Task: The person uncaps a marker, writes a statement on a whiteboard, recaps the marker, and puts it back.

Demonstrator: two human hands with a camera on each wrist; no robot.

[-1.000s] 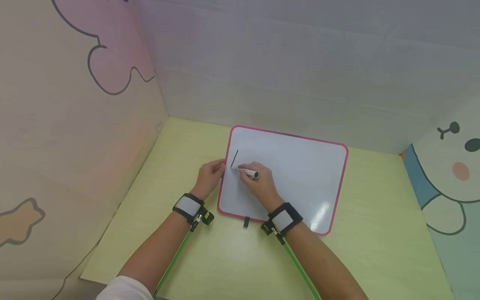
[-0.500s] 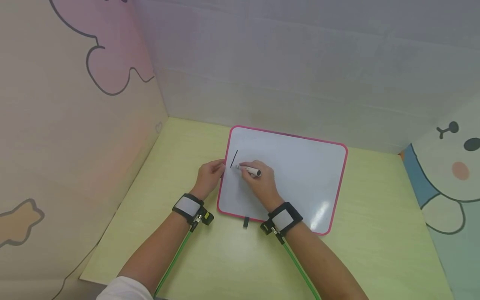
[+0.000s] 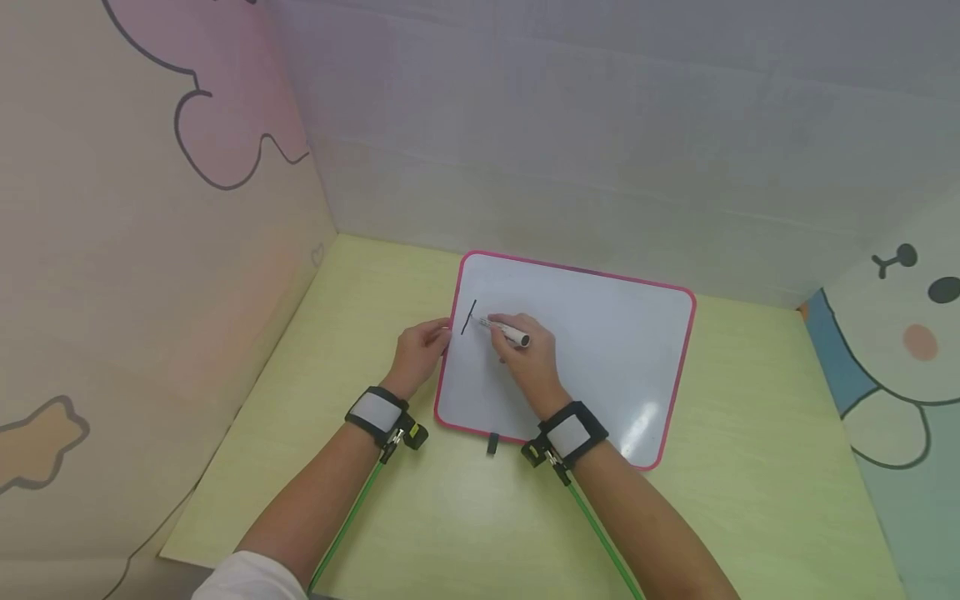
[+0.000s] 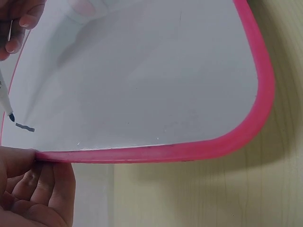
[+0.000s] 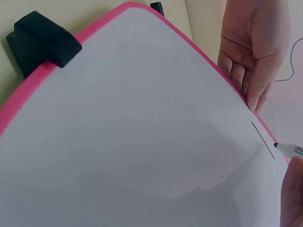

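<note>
A whiteboard [image 3: 600,358] with a pink rim lies at a slant on the table. My left hand [image 3: 417,358] pinches its left edge, thumb on top and fingers beneath, as the left wrist view shows. Between the thumb and fingers of my right hand [image 3: 531,358] is a white marker [image 3: 514,335] with a black tip. One slanted black line [image 3: 468,317] is drawn near the board's left edge. The marker tip [image 5: 276,145] is close beside this line, seemingly just off the surface. Only the marker's front part [image 4: 4,97] shows in the left wrist view.
A black clip-like piece [image 5: 42,40] sits over the board's near rim. The pale yellow table [image 3: 780,467] surrounds the board. A grey wall [image 3: 570,167] stands behind it, and a cartoon-printed wall [image 3: 187,292] rises at the left. Both wrists wear straps with green cables [image 3: 348,525].
My right hand has carried the marker from the line's lower end up and slightly right, to beside its middle. The line looks the same. My left hand has stayed at the board's edge.
</note>
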